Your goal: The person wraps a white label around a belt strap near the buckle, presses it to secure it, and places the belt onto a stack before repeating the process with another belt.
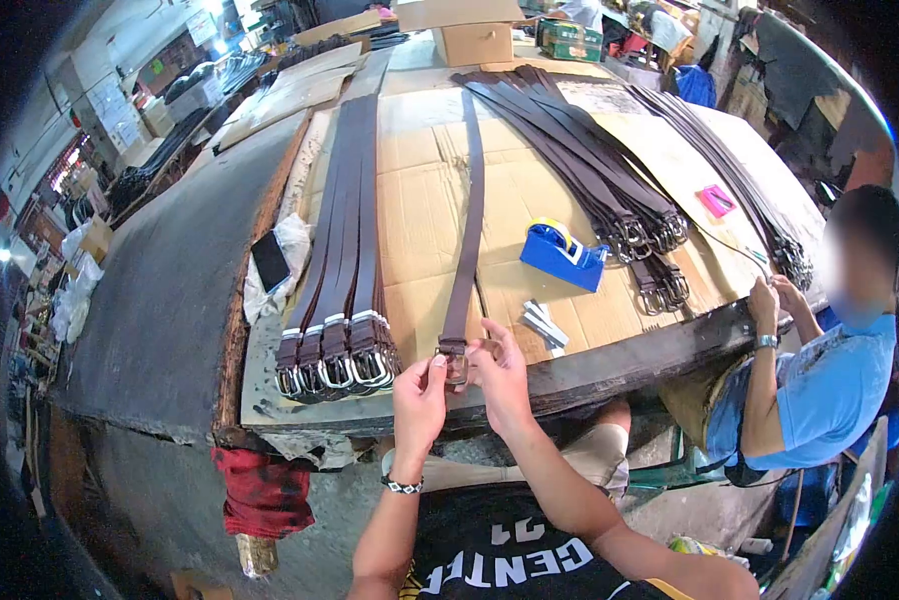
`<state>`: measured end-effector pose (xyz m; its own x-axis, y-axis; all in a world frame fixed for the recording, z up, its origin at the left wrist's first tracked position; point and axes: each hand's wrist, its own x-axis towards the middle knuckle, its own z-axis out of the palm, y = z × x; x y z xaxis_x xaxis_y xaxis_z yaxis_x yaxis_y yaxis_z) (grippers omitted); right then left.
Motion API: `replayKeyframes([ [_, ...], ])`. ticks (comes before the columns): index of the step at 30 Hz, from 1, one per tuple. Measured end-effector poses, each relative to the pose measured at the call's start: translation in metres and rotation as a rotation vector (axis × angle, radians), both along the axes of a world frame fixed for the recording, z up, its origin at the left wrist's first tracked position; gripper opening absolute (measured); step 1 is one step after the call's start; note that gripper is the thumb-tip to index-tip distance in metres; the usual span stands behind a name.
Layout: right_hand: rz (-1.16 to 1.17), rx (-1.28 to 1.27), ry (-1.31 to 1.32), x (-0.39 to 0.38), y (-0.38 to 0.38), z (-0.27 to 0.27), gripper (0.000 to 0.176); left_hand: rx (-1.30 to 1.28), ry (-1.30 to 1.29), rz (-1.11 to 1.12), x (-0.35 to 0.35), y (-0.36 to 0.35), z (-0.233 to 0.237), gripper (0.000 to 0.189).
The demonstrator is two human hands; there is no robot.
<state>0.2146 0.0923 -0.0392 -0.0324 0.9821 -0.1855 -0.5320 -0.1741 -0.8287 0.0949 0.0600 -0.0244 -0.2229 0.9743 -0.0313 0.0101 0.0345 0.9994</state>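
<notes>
I can make out white lettering (509,570) on the wearer's black shirt (469,515), roughly "CENTE" (upside down from the wearer's own view, and that first letter may be a G), plus white digits (517,532), too creased to read surely.

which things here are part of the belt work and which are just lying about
Likely in use: brown belt, its buckle in the left hand, the right hand against it; white-banded belts at left; belt pile at right; blue tape dispenser; white strips.

Probably just lying about: phone on plastic; pink item; cardboard box at back.
</notes>
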Motion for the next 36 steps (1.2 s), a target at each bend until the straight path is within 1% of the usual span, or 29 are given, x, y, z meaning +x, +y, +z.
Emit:
replayKeyframes([
  [2,-0.011,-0.031,0.010,-0.003,0.012,-0.004,0.055,0.203,0.167,0.049,0.000,-0.004,0.009,0.028],
  [3,-0.029,-0.067,0.033,-0.007,0.014,0.002,0.041,0.201,0.271,0.090,-0.004,-0.009,0.012,0.028],
  [6,0.281,-0.060,0.155,0.005,0.031,0.003,0.027,0.081,0.238,0.025,-0.008,-0.019,0.025,0.027],
  [7,0.196,-0.112,0.179,-0.001,0.032,0.013,0.024,0.092,0.264,-0.018,-0.010,-0.018,0.022,0.025],
  [10,0.109,0.065,0.131,0.000,0.054,0.013,0.020,0.167,0.253,-0.056,-0.007,-0.015,0.033,0.025],
  [11,0.086,0.032,0.188,0.000,0.060,0.017,0.018,0.231,0.313,-0.054,-0.008,-0.014,0.034,0.025],
  [13,0.073,0.037,0.206,0.000,0.072,0.024,0.018,0.364,0.433,-0.050,-0.011,-0.013,0.035,0.024],
  [14,0.069,0.042,0.215,-0.001,0.076,0.027,0.018,0.375,0.458,-0.054,-0.012,-0.014,0.038,0.023],
  [16,0.120,0.031,0.137,-0.009,0.076,0.028,0.018,0.394,0.510,-0.057,-0.014,-0.023,0.042,0.021],
  [17,0.147,0.026,0.098,-0.014,0.074,0.026,0.019,0.428,0.508,-0.033,-0.016,-0.028,0.034,0.018],
  [18,0.175,0.020,0.059,-0.018,0.072,0.022,0.019,0.331,0.487,-0.071,-0.017,-0.037,0.032,0.017],
  [20,0.249,-0.043,-0.082,-0.020,0.058,-0.012,0.026,0.134,0.447,-0.150,-0.020,-0.064,0.031,0.017],
  [21,0.288,-0.080,-0.154,-0.018,0.047,-0.025,0.031,0.028,0.272,-0.195,-0.019,-0.076,0.026,0.017],
  [22,0.340,-0.083,-0.139,-0.013,0.030,-0.025,0.030,-0.077,0.095,-0.237,-0.018,-0.089,0.020,0.017],
  [23,0.393,-0.087,-0.125,-0.006,0.011,-0.024,0.030,-0.252,0.049,-0.304,-0.022,-0.102,0.018,0.019],
  [25,0.378,-0.019,-0.220,0.008,-0.019,-0.045,0.027,-0.328,-0.137,-0.424,-0.027,-0.130,-0.017,0.019],
  [26,0.362,-0.032,-0.280,0.014,-0.033,-0.049,0.027,-0.366,-0.233,-0.484,-0.028,-0.141,-0.031,0.019],
  [28,0.328,-0.066,-0.402,0.026,-0.057,-0.046,0.027,-0.383,-0.404,-0.518,-0.024,-0.155,-0.042,0.017],
  [29,0.348,-0.076,-0.355,0.033,-0.063,-0.042,0.027,-0.392,-0.491,-0.537,-0.019,-0.160,-0.045,0.017],
  [32,0.318,0.012,-0.426,0.039,-0.052,-0.029,0.026,-0.408,-0.496,-0.556,-0.006,-0.149,-0.044,0.018],
  [33,0.295,0.086,-0.440,0.037,-0.042,-0.033,0.026,-0.471,-0.540,-0.526,-0.002,-0.135,-0.033,0.019],
  [35,0.222,0.176,-0.505,0.029,-0.012,-0.047,0.028,-0.348,-0.526,-0.495,0.003,-0.105,-0.032,0.016],
  [36,0.187,0.218,-0.534,0.024,-0.001,-0.045,0.029,-0.235,-0.385,-0.451,0.005,-0.087,-0.046,0.015],
])
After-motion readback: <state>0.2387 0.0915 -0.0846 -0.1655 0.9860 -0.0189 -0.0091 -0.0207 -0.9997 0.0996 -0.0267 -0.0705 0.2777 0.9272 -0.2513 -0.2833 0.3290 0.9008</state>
